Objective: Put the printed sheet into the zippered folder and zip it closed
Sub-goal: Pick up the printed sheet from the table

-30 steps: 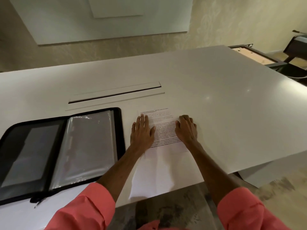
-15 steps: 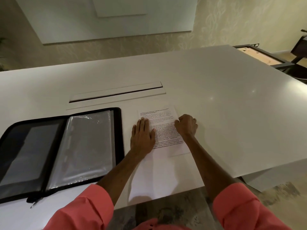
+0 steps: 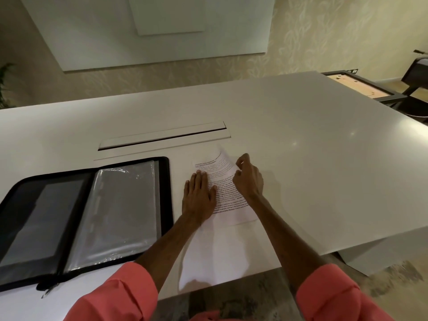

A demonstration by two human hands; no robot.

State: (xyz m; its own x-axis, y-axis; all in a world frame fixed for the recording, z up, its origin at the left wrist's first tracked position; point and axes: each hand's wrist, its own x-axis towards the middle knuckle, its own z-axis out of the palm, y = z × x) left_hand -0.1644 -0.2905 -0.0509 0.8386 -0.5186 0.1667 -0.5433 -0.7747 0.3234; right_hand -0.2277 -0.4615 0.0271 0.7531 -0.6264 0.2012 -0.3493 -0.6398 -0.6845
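Note:
A printed sheet (image 3: 228, 195) with dense text lies on the white table (image 3: 301, 147), on top of a blank white sheet (image 3: 215, 256). My left hand (image 3: 199, 198) rests flat on the printed sheet's left side, fingers spread. My right hand (image 3: 249, 179) pinches the sheet's right edge and curls its far right corner up off the table. The black zippered folder (image 3: 165, 193) lies open to the left, with clear plastic sleeves (image 3: 120, 212) showing on its right half. Its zipper pull (image 3: 47, 289) hangs at the near edge.
A long cable slot (image 3: 162, 139) with a raised flap runs across the table just beyond the folder and sheet. At the far right stand a wooden game table (image 3: 361, 86) and a dark chair (image 3: 416, 75). The table's near edge runs under my forearms.
My right hand has gone from lying flat on the sheet to pinching its right edge, and the sheet's far right corner has lifted and curled. My left hand has stayed pressed on the sheet.

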